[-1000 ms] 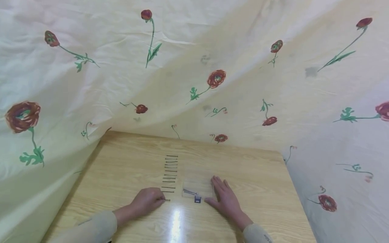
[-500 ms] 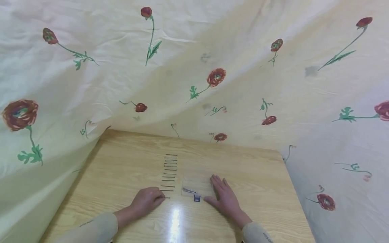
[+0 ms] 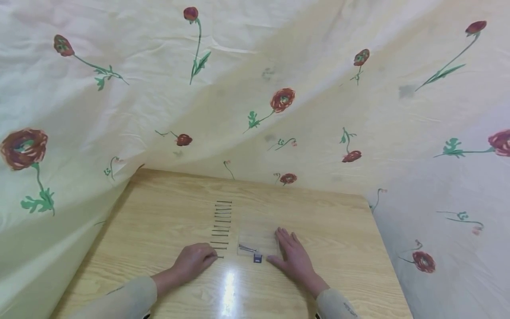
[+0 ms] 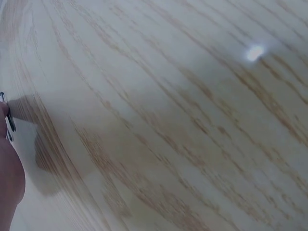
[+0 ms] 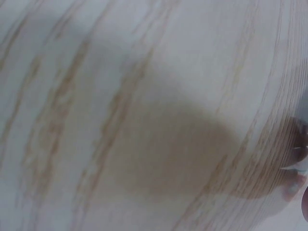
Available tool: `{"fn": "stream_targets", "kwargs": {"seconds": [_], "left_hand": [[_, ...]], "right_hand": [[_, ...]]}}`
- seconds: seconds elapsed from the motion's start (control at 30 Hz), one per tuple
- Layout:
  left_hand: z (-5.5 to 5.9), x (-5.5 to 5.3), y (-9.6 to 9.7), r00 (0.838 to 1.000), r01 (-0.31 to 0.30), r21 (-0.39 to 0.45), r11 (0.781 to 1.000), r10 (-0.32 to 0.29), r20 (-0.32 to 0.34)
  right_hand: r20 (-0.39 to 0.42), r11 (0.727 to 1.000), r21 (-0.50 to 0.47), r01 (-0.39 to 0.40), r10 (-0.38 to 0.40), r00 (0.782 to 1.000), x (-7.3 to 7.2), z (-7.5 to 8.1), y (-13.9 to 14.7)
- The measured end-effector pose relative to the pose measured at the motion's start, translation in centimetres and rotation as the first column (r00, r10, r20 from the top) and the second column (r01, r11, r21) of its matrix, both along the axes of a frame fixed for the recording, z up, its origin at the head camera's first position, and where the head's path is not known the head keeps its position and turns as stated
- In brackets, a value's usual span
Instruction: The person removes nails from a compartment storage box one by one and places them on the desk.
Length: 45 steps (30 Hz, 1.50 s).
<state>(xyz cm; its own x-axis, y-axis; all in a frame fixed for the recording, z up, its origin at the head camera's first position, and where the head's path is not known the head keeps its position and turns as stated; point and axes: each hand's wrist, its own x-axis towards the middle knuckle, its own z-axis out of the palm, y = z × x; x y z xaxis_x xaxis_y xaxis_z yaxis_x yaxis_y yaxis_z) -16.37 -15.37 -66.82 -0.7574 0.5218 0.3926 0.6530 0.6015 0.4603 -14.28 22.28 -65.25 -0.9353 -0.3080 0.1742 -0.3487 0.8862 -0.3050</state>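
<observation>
In the head view my left hand (image 3: pixel 194 262) pinches a thin dark nail (image 3: pixel 220 257) between thumb and fingertips, low over the table. Just above that nail runs a column of several similar nails (image 3: pixel 221 230), laid roughly parallel. My right hand (image 3: pixel 295 259) lies with fingers extended and thumb spread, at the right edge of a see-through plastic container (image 3: pixel 255 232). A few nails (image 3: pixel 248 248) show inside its near left corner, next to a small blue label (image 3: pixel 257 258). The left wrist view catches part of the left hand (image 4: pixel 8 168) and dark nail shafts (image 4: pixel 10 120).
The wood-grain table (image 3: pixel 171 199) carries a bright light reflection (image 3: pixel 229 294) near the front. A pale cloth with red flowers (image 3: pixel 239 88) hangs behind the table and along both sides.
My left hand has brought its nail slightly closer to the near end of the column. The right hand keeps its place by the container. The head view has shifted slightly.
</observation>
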Motion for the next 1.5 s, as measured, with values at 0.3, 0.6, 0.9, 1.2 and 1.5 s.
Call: {"fn": "stream_targets", "kwargs": {"seconds": [0.3, 0.6, 0.9, 1.2, 1.5], "left_hand": [[0.5, 0.1, 0.5, 1.000, 0.010, 0.011, 1.000, -0.009, -0.022], [4.1, -2.1, 0.9, 0.992, 0.111, -0.020, 0.994, -0.112, -0.059], [6.8, -4.9, 1.4, 0.970, 0.223, -0.045, 0.974, -0.226, -0.089], [5.9, -5.5, 4.3, 0.960, 0.253, -0.033, 0.967, -0.255, -0.111], [5.8, -5.7, 7.8, 0.953, 0.302, -0.103, 0.948, -0.302, 0.011]], "right_hand": [[-0.006, 1.000, -0.017, -0.008, 0.008, 1.000, 0.1, 0.2, 0.1], [-0.005, 1.000, -0.008, -0.010, 0.010, 1.000, -0.1, 0.4, 0.5], [0.006, 1.000, 0.002, -0.008, 0.008, 1.000, -0.2, 0.5, 0.7], [0.046, 1.000, -0.018, -0.007, 0.008, 0.999, -0.1, 0.8, 0.7], [0.021, 1.000, -0.017, -0.013, 0.013, 1.000, -0.2, 0.9, 0.6]]}}
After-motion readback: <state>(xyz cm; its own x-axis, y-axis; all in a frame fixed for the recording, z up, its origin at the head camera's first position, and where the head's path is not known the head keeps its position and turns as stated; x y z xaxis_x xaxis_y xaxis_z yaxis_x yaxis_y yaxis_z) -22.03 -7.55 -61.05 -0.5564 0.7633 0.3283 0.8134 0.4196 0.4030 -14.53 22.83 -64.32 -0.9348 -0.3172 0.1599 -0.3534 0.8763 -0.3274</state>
